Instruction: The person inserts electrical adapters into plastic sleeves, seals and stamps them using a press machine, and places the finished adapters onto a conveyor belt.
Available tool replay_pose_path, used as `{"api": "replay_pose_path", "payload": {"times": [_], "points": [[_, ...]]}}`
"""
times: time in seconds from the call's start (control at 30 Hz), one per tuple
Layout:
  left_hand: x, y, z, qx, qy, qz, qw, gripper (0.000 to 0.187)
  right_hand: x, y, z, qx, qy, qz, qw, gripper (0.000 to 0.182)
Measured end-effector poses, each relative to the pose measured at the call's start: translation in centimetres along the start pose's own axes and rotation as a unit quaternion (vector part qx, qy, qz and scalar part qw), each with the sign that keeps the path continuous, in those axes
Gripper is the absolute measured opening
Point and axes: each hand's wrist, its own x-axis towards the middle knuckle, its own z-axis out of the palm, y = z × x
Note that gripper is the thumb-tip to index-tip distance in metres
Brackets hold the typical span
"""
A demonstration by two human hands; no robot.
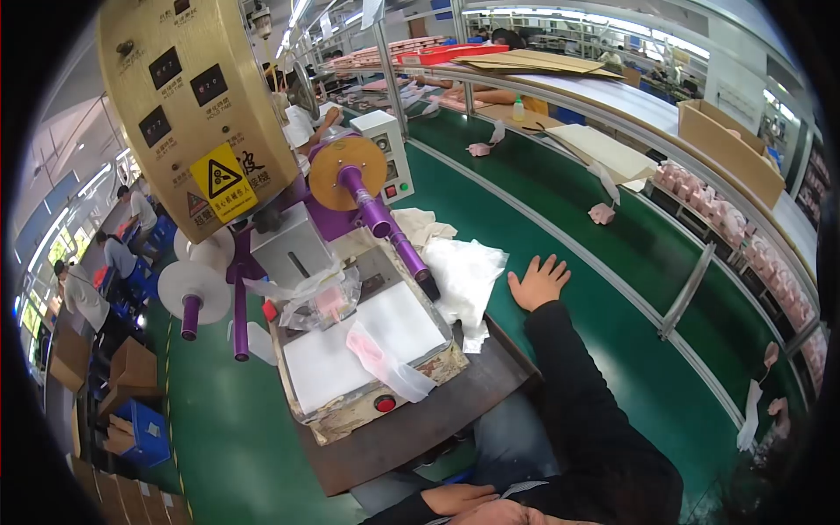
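Observation:
My right hand (538, 282) lies palm down with its fingers spread on the green belt surface, holding nothing. Just left of it is a crumpled white sheet (468, 280) beside the machine. My left hand (459, 498) rests low against my body at the bottom edge, fingers stretched out flat, with nothing visible in it. In front of me, the machine's bed carries a white pad (328, 367). Across the pad lies a pink piece with a translucent white strip (385, 359). Behind it, clear plastic film with something pink (328, 302) sits crumpled at the pad's back edge.
A brass-coloured control housing (201, 105) overhangs the left, with purple rollers (376, 214) beside it. A red button (385, 403) is on the bed's front. Pink pieces (602, 213) with white strips lie on the green conveyor (647, 262). Cardboard boxes (131, 367) and other people are farther off.

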Motion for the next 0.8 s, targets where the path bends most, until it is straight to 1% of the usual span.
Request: {"api": "replay_pose_path", "payload": {"times": [0.07, 0.1, 0.2, 0.23, 0.33, 0.37, 0.47, 0.5, 0.6, 0.63, 0.73, 0.77, 0.8], "points": [[-0.1, 0.0, 1.1, -0.005, 0.076, 0.052, 0.996, 0.054, -0.1, 0.0, -0.3, -0.006, -0.015, 0.002, 1.0, 0.088], [0.0, 0.3, 1.2, -0.006, 0.078, 0.053, 0.996, 0.054, 0.0, 0.1, -0.3, -0.006, -0.015, 0.0, 1.0, 0.088], [0.0, 1.0, 1.1, 0.009, 0.058, -0.006, 0.998, 0.053, 0.0, 0.1, 0.0, -0.003, -0.01, 0.0, 1.0, 0.088], [0.1, 0.8, 1.3, 0.009, 0.059, -0.007, 0.998, 0.053, 0.0, 0.1, 0.0, -0.002, -0.01, 0.0, 1.0, 0.088], [0.2, 0.4, 1.8, -0.021, 0.108, 0.054, 0.993, 0.049, 0.0, 0.1, 0.0, 0.003, -0.005, -0.001, 1.0, 0.088], [0.1, 0.2, 1.8, -0.021, 0.103, 0.053, 0.993, 0.049, -0.1, 0.1, 0.2, 0.003, -0.007, 0.004, 1.0, 0.088], [-0.2, 3.5, 0.4, 0.038, 0.069, -0.024, 0.997, 0.043, 0.1, 0.0, 0.8, -0.023, 0.036, -0.014, 0.999, 0.086], [-0.3, 3.4, 0.6, 0.037, 0.057, -0.027, 0.997, 0.043, 0.1, 0.4, 0.7, -0.026, 0.03, -0.003, 0.999, 0.086], [-0.4, 2.9, 0.3, 0.091, 0.099, -0.012, 0.991, 0.038, 1.9, 1.7, -0.8, -0.034, -0.03, -0.092, 0.995, 0.08], [-0.5, 3.1, 0.1, 0.091, 0.093, -0.015, 0.991, 0.038, 2.7, 2.6, -1.5, -0.033, -0.033, -0.085, 0.995, 0.08], [-0.2, 4.8, -0.4, 0.027, 0.12, -0.026, 0.992, 0.031, 6.3, 6.3, -4.4, 0.021, -0.115, -0.198, 0.973, 0.063], [-0.1, 5.5, -0.9, 0.026, 0.119, -0.028, 0.992, 0.031, 8.6, 7.4, -5.7, 0.045, -0.164, -0.172, 0.97, 0.056], [-0.3, 6.4, -1.4, 0.04, 0.093, -0.079, 0.992, 0.03, 10.8, 8.6, -6.3, 0.069, -0.213, -0.147, 0.964, 0.049]]}}
